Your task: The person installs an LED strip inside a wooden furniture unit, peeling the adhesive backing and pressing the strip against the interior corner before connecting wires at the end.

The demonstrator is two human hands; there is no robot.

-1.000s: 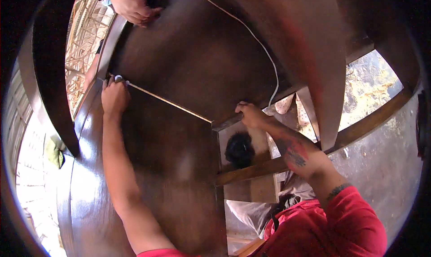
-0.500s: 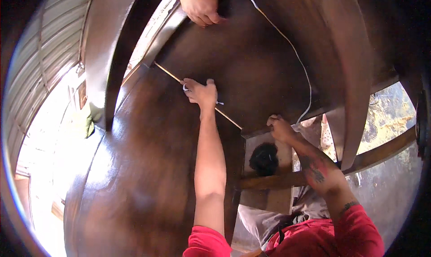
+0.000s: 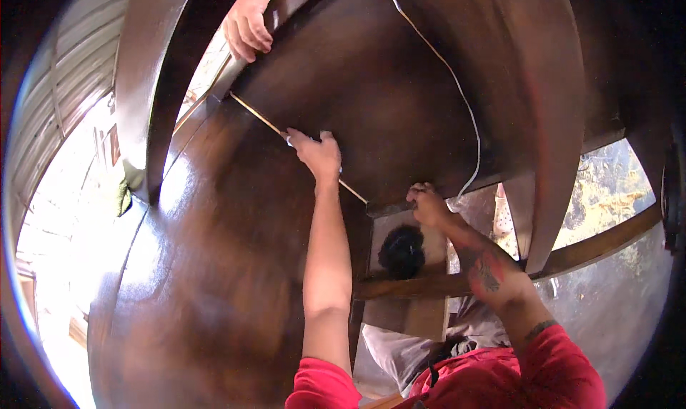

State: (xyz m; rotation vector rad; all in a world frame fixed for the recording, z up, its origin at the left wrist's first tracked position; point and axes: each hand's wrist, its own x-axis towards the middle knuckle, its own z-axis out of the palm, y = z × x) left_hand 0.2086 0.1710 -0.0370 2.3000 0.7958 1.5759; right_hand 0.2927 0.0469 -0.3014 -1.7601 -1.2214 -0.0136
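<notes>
1. Head view: our left hand (image 3: 316, 154) lies on the dark wooden panel (image 3: 236, 280), fingers curled shut over a thin pale line (image 3: 261, 117) that looks like a measuring tape or strip; we cannot tell which
2. That strip is the long thing here: its axis runs on a diagonal from the panel's far left edge, under our left hand, down to the near right corner, where our right hand (image 3: 427, 203) pinches its lower end against the panel's edge, fingers closed
3. So the strip passes through both grips; the left hand sits about midway along it, the right hand at the near end, and the far end lies up and to the left of the left hand
4. A co-worker's hand (image 3: 248, 28) holds the panel's far rim, near the strip's upper end but apart from it
5. A white cord (image 3: 457, 94) hangs over the upper board, right of our hands and well apart from the left one
6. Edges: the panel ends just at the right hand, with a gap and a cross rail (image 3: 586, 244) below; open room lies leftward across the broad panel face
</notes>
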